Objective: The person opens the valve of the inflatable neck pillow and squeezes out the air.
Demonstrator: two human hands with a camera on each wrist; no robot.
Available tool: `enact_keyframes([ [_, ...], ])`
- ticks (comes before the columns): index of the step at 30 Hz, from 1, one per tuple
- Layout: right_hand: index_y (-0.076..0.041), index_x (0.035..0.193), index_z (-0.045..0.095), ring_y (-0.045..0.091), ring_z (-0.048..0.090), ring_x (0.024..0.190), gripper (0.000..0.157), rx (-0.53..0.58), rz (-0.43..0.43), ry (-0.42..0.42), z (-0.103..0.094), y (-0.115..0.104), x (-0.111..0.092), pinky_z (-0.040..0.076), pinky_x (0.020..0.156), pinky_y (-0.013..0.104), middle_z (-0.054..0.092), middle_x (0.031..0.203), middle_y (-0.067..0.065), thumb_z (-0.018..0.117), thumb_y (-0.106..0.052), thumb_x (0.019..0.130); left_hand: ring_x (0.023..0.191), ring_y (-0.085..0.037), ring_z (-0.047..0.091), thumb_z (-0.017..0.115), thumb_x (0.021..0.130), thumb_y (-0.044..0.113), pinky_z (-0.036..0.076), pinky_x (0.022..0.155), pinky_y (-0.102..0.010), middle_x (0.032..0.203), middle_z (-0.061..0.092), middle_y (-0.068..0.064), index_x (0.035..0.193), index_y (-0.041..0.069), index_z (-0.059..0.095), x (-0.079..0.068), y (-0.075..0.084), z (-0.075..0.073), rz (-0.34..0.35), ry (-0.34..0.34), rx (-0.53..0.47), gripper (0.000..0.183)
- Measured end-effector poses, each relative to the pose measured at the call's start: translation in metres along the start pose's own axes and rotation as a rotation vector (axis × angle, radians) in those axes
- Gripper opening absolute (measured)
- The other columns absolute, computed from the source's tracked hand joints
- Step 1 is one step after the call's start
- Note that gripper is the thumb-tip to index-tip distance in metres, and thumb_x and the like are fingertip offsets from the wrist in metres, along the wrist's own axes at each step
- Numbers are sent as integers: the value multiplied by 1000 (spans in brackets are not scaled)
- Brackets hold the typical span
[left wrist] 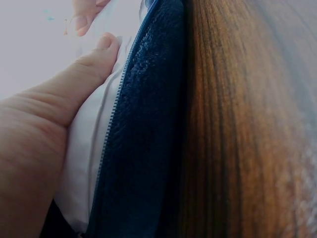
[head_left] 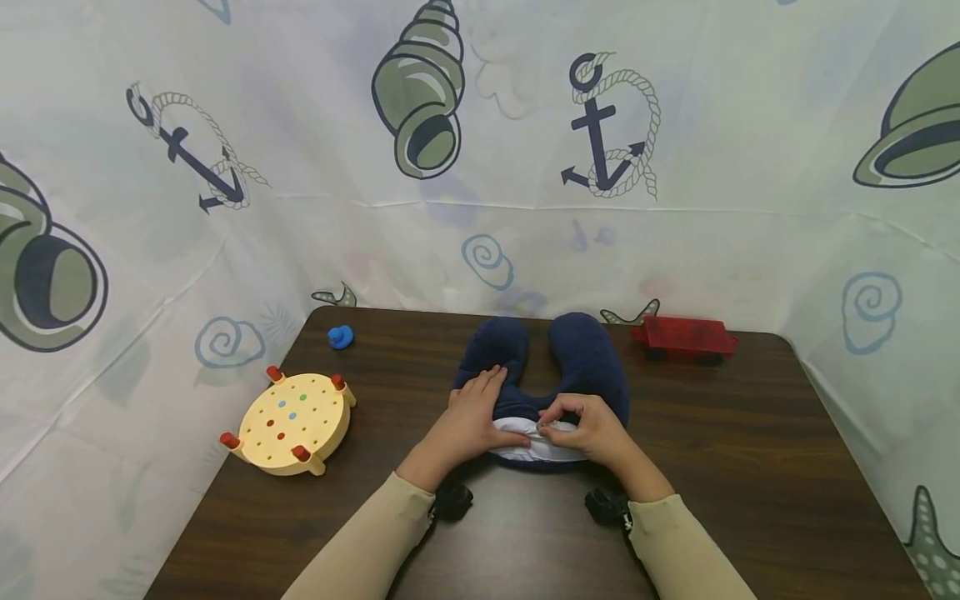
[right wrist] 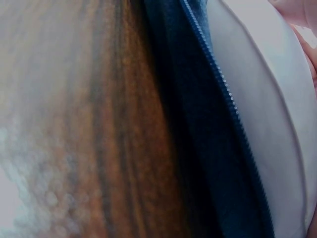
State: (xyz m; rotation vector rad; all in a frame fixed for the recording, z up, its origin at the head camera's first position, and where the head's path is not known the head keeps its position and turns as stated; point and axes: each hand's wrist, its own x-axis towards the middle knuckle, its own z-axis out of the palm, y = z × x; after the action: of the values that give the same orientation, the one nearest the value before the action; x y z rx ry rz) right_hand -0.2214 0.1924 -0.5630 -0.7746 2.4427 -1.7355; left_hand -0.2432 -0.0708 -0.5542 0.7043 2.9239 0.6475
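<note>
The left hand (head_left: 472,419) spread over the neck pillow (head_left: 594,360). The right hand (head_left: 594,429), partly hidden, pinched white lining (head_left: 544,451).

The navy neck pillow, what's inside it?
White fabric shows inside the navy neck pillow through its open zipper. The left hand and right hand partly cover it; whatever the fabric encloses, or lies deeper inside, is hidden.
</note>
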Motion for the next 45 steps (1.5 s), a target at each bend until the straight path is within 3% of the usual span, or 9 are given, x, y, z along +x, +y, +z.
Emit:
enact_keyframes([
  [17, -22, 95, 84, 13, 76, 107, 14, -29, 5, -4, 0, -1, 0, 54, 103, 19, 83, 100, -4, 92, -12, 89, 163, -38, 36, 84, 77, 80, 34, 122, -74, 178, 35, -10, 174, 16, 28, -1, 2, -3, -17, -38, -37, 129],
  [45, -23, 94, 84, 13, 77, 103, 16, -34, -17, -4, 0, 0, 1, 55, 101, 20, 83, 97, -5, 92, -11, 88, 157, -38, 45, 82, 78, 82, 38, 118, -74, 173, 44, -11, 173, 14, 31, 1, -3, 2, 17, -18, -28, 127],
])
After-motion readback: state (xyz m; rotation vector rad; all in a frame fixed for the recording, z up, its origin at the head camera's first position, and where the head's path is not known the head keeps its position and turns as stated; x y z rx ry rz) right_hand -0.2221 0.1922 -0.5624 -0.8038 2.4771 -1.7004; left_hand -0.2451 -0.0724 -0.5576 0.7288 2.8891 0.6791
